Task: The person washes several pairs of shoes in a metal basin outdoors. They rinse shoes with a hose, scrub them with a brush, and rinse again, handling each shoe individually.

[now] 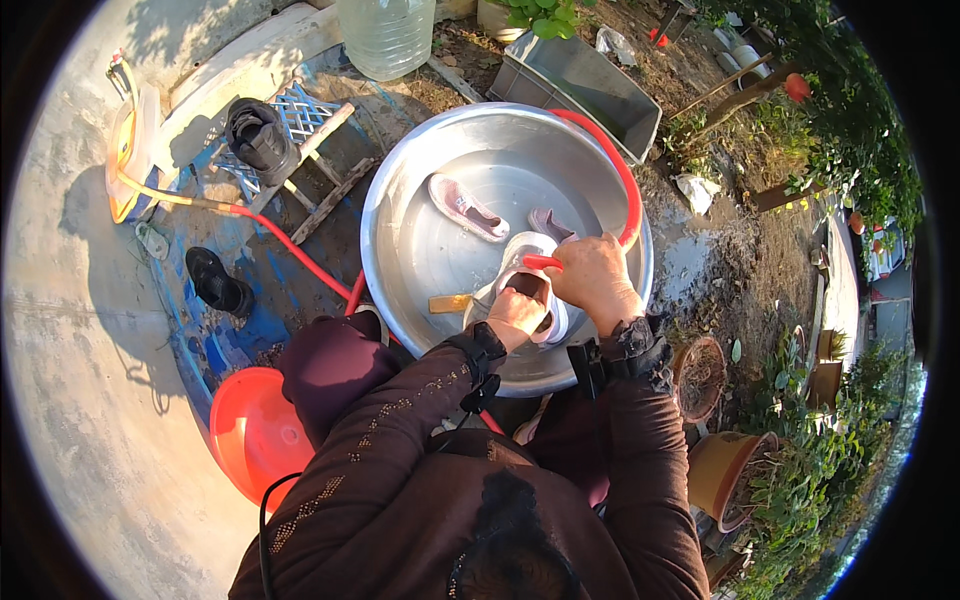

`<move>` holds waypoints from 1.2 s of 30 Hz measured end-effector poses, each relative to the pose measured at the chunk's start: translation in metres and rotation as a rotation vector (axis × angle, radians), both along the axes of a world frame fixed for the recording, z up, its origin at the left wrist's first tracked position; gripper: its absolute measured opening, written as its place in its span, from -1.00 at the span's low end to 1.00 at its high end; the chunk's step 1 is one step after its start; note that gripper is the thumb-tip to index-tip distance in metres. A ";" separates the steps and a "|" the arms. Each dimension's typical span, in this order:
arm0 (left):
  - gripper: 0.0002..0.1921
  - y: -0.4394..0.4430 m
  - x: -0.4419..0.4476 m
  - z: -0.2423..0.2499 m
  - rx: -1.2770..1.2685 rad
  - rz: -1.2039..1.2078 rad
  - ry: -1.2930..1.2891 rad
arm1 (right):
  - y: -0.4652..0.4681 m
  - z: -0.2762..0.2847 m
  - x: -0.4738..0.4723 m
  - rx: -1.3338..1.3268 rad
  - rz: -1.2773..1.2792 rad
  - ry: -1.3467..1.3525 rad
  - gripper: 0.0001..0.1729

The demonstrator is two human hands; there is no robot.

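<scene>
A large metal basin (397,180) sits before me. Over its near half, my left hand (516,319) grips a white shoe (527,247) at its opening, with the fingers partly hidden inside. My right hand (596,276) is closed around a red hose (632,187), whose end points at the shoe's toe side. Whether water is flowing is too small to tell. Inside the basin lie a pink slip-on shoe (466,208) and a second pink shoe (551,223), partly covered by the white one. A wooden brush handle (450,303) juts out left of my left hand.
Black shoes rest on a folding stool (319,146) and on the ground (217,281). A red plastic basin (251,427) is at my left knee. Beyond the metal basin stand a grey crate (577,82) and a large water bottle (386,37). Flowerpots (724,480) line the right.
</scene>
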State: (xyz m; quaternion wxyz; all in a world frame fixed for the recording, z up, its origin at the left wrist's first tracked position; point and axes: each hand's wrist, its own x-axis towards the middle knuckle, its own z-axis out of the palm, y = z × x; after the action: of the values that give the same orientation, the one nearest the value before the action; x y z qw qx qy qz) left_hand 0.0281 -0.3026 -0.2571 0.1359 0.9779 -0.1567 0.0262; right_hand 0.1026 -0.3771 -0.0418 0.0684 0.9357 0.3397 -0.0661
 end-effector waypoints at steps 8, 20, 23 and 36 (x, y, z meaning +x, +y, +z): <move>-0.81 -0.022 0.003 -0.055 1.784 -0.253 -1.012 | 0.012 -0.010 -0.009 -0.187 0.082 0.048 -0.67; -0.75 -0.032 -0.001 -0.042 0.474 -0.215 -0.367 | 0.019 -0.027 -0.021 -0.192 0.167 0.046 -0.66; -0.73 -0.028 0.000 -0.031 0.174 -0.169 -0.203 | 0.021 -0.021 -0.022 -0.202 0.140 0.085 -0.66; -0.61 0.045 0.032 0.017 -0.462 0.368 0.212 | -0.014 -0.006 0.003 -0.051 -0.027 0.055 -0.68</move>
State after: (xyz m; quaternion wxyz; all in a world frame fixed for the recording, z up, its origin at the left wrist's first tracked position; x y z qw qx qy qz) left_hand 0.0600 -0.2577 -0.2405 0.3632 0.9303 0.0481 -0.0168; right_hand 0.1056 -0.3908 -0.0473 0.0819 0.9359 0.3272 -0.1015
